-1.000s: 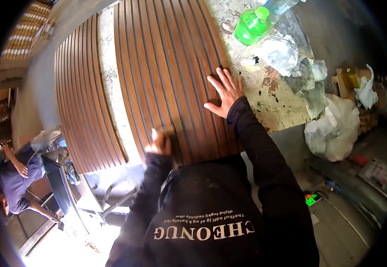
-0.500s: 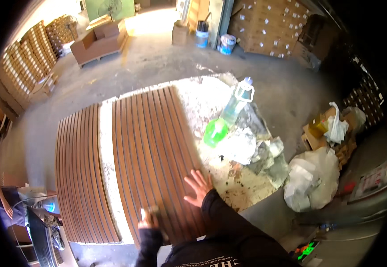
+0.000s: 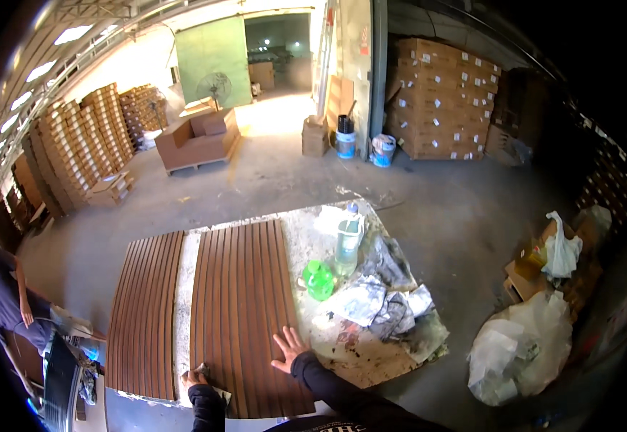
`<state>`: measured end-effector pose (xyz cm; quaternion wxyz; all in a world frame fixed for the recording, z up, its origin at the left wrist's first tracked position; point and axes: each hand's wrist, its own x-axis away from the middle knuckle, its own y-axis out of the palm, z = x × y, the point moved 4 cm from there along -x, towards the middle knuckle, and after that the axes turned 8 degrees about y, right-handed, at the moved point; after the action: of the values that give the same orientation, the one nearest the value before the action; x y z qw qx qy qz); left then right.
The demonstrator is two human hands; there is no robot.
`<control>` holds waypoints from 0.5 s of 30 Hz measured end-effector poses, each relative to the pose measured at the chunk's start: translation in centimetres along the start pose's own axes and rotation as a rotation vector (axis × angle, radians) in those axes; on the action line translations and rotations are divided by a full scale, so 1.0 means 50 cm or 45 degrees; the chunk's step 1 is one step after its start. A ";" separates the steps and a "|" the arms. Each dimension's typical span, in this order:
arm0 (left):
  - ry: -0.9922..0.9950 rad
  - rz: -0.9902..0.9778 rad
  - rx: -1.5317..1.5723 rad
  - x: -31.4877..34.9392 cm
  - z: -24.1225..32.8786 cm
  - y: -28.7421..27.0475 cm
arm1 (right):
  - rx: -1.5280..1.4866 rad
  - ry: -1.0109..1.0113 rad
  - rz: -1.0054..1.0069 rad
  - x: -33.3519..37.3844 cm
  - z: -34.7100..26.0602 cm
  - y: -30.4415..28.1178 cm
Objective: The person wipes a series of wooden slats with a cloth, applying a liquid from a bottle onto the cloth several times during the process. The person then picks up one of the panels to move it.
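Observation:
Two brown slatted panels with dark grooves lie side by side on a paint-stained worktable [image 3: 184, 306]. My right hand [image 3: 291, 350] rests flat on the right panel [image 3: 245, 288], fingers spread, near its right edge. My left hand [image 3: 196, 376] is closed at that panel's left edge, beside the gap. A small pale item shows at it, too blurred to name. The narrower left panel [image 3: 146, 309] lies untouched. Right of the panels stand a green bottle [image 3: 319, 281] and a tall clear bottle [image 3: 346, 248] with a handle, beside crumpled wraps [image 3: 382, 302].
A co-worker [image 3: 18, 302] stands at the left by a dark panel [image 3: 61, 374]. Plastic bags [image 3: 522, 349] and a carton lie on the floor to the right. Farther off are stacked cartons [image 3: 443, 101], buckets [image 3: 383, 151] and a brown sofa-shaped block [image 3: 196, 140].
My view has tilted up, showing more of the hall. My left hand has slid leftward across the right panel to its left edge. My right hand stays spread on the panel.

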<state>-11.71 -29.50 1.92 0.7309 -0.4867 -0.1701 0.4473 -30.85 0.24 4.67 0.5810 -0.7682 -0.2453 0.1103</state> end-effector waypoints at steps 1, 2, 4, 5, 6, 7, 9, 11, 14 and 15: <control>-0.014 -0.003 -0.009 0.007 0.001 0.001 | 0.001 -0.006 -0.057 0.006 0.008 0.006; -0.007 0.019 -0.005 0.013 0.005 -0.004 | 0.004 -0.030 -0.124 0.013 0.013 0.005; -0.049 -0.064 -0.056 0.032 -0.001 -0.009 | -0.007 -0.105 -0.186 0.021 0.034 0.007; -0.055 -0.060 -0.074 0.036 -0.016 -0.014 | 0.017 -0.134 -0.234 0.032 0.039 -0.004; 0.033 -0.072 -0.132 0.038 -0.031 -0.010 | -0.005 -0.175 -0.235 0.036 0.046 -0.007; 0.114 -0.096 -0.189 0.051 -0.046 0.005 | -0.023 -0.213 -0.245 0.040 0.060 -0.005; 0.132 0.121 -0.137 0.076 -0.055 0.023 | -0.046 -0.258 -0.208 0.044 0.078 -0.017; 0.122 0.120 -0.116 0.094 -0.084 0.054 | -0.077 -0.333 -0.120 0.036 0.100 -0.010; 0.223 0.141 -0.187 0.165 0.051 0.044 | -0.127 -0.426 0.039 0.008 0.174 -0.033; 0.262 0.168 -0.210 0.199 0.091 0.019 | -0.015 -0.418 -0.004 0.011 0.175 -0.077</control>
<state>-9.90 -18.68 1.40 0.6711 -0.5985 -0.0980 0.4264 -35.30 8.63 5.75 0.5288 -0.7427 -0.3389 0.2321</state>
